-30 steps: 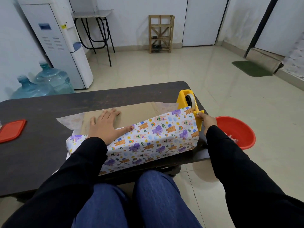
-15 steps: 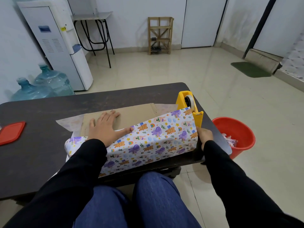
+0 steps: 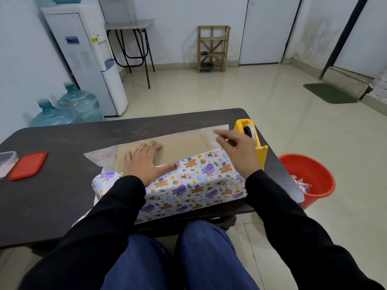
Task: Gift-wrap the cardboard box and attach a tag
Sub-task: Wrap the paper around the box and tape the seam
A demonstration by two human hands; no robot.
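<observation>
The flat cardboard box [image 3: 180, 146] lies on the dark table [image 3: 52, 195], with its near side covered by the cartoon-animal wrapping paper [image 3: 194, 181]. My left hand [image 3: 144, 162] presses flat on the box top, its thumb holding down the paper's folded edge. My right hand [image 3: 240, 153] hovers over the right end of the box, in front of the yellow tape dispenser [image 3: 251, 135]. Its fingertips point left and seem to pinch a pale, blurred strip of tape [image 3: 218, 132]. The paper's white far flap [image 3: 100, 158] sticks out beyond the box.
A red lid [image 3: 28, 165] and a clear container [image 3: 6, 162] sit at the table's left edge. A red bucket [image 3: 310, 176] with scraps stands on the floor to the right. Water bottles [image 3: 69, 109] and a dispenser [image 3: 88, 59] stand far left.
My right hand left the tape dispenser, dipped to the table's right edge, then rose over the right end of the box. My left hand stayed pressed on the box.
</observation>
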